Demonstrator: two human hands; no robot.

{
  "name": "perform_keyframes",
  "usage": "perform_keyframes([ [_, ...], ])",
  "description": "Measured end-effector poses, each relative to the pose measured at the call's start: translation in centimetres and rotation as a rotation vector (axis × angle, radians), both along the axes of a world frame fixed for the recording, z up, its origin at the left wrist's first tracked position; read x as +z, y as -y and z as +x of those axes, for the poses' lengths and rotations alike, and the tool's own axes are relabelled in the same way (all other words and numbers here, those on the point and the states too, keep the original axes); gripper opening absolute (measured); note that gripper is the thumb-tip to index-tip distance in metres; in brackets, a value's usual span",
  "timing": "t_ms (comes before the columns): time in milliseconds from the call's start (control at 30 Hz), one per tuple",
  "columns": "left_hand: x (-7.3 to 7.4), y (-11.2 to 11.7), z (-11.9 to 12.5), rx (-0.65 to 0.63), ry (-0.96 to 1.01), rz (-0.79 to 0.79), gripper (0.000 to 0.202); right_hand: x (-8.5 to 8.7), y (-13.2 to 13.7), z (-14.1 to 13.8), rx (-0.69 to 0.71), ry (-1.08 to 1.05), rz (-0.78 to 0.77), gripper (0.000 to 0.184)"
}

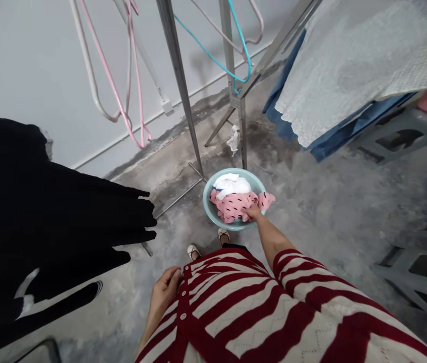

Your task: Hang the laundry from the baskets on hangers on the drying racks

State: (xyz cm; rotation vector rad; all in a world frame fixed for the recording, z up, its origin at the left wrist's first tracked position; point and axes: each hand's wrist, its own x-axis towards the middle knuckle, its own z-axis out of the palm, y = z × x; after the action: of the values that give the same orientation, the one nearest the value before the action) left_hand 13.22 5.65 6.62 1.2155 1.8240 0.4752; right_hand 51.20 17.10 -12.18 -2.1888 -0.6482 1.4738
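Note:
A light blue-green basin (pixel 208 214) stands on the floor before my feet. In it lie a pink garment with short black dashes (pixel 230 206) and a white cloth (pixel 232 185); one pink end hangs over the right rim. My right hand (pixel 252 212) reaches down into the basin, its fingers closed on the pink garment. Beside the front edge of my striped cardigan (pixel 232 302), my left hand (pixel 168 283) hangs with its fingers loosely curled in, and nothing shows in it.
Metal rack legs (pixel 183 85) rise behind the basin. Pink and white hangers (pixel 113 91) and a blue hanger (pixel 246 55) hang above. Black clothes (pixel 58 201) hang at left, a white textured cloth (pixel 364 65) at upper right. Grey plastic stools (pixel 421 272) stand at right.

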Motion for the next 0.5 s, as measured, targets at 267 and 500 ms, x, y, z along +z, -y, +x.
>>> perform_keyframes([
  [267,0.8,-3.8,0.7,-0.188,0.079,0.016,0.044,4.5,5.6,1.0,0.0,-0.091,0.182,0.024],
  [500,0.4,-6.3,0.0,-0.345,0.093,0.074,0.046,11.6,9.5,3.0,-0.134,-0.058,0.576,0.035],
])
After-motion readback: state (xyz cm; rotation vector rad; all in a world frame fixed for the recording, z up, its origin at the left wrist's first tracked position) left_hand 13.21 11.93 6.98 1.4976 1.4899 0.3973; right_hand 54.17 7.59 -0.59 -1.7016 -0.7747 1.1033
